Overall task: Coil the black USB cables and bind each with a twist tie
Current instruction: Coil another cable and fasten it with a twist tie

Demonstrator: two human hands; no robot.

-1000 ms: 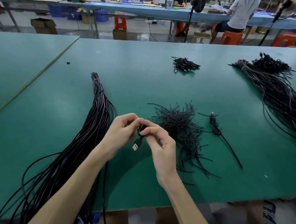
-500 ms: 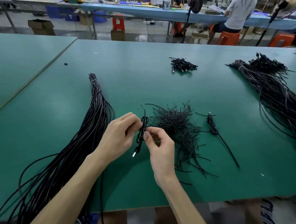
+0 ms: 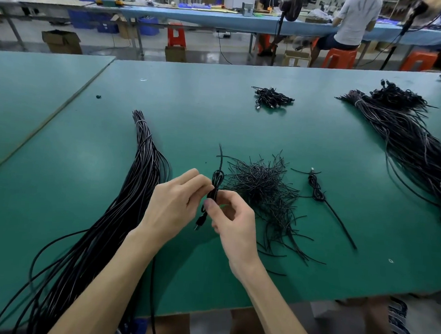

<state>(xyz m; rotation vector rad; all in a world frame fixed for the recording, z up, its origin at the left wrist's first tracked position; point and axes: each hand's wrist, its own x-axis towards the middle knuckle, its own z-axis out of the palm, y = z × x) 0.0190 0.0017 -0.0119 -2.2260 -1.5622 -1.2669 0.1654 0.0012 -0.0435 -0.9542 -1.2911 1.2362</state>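
Above the green counter, near its front edge, my left grip and my right grip both pinch one coiled black USB cable, its plug hanging below. Just to the right lies the pile of twist ties, to the left the long cable bundle.

cam: head-worn, one view | faces: forward, down | near: fingers close below, centre | beyond fingers: table, far bench at top
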